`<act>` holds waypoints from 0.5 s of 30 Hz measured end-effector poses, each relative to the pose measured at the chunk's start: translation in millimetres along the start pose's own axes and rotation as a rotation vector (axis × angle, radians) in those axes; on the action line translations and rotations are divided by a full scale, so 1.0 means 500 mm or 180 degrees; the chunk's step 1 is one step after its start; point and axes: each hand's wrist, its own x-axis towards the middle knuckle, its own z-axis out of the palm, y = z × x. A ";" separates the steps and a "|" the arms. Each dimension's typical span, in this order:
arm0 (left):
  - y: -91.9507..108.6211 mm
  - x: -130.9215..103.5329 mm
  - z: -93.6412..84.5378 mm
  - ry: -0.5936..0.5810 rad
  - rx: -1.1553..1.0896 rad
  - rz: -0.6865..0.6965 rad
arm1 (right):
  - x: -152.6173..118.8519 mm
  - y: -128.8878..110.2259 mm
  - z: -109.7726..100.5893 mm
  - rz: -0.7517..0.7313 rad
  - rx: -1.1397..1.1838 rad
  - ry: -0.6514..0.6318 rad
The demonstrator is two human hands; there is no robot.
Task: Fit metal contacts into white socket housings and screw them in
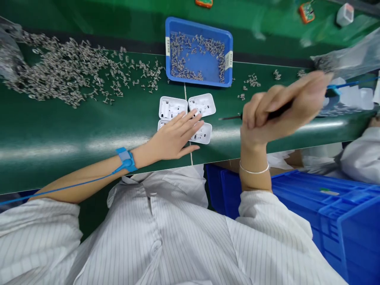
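Note:
Several white plastic housings [202, 105] lie close together on the green bench, their inner sides facing up. My left hand [175, 136] is spread flat over them, fingers apart, covering part of the lower ones; a blue wrist strap [126, 159] with a cord is around its wrist. To the right, my right hand [276, 111] is raised above the bench, its fingers wrapped round the dark handle of a screwdriver [230, 118]. The thin metal shaft points left, apart from the housings; most of the handle is hidden in the fist.
Behind the housings stands a blue tray [198, 82] with small metal parts. A large heap of such parts [71, 67] spreads leftward, with small clusters [252, 80] at right. Plastic bags [353, 55] lie far right. Blue crates [326, 209] stand below the bench, near another person's sleeve [362, 154].

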 end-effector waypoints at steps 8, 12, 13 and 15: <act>-0.031 0.049 0.046 -0.0393 -0.0161 -0.0552 | 0.149 0.043 0.148 0.0652 -0.0316 0.0096; -0.026 0.041 0.038 -0.0459 -0.0131 -0.0495 | 0.158 0.079 0.183 0.0896 -0.0191 -0.0026; -0.025 0.041 0.035 -0.0489 -0.0152 -0.0500 | 0.153 0.083 0.186 0.0974 -0.0152 -0.0050; -0.023 0.042 0.031 -0.0534 -0.0242 -0.0533 | 0.137 0.083 0.190 0.0931 0.0160 -0.0092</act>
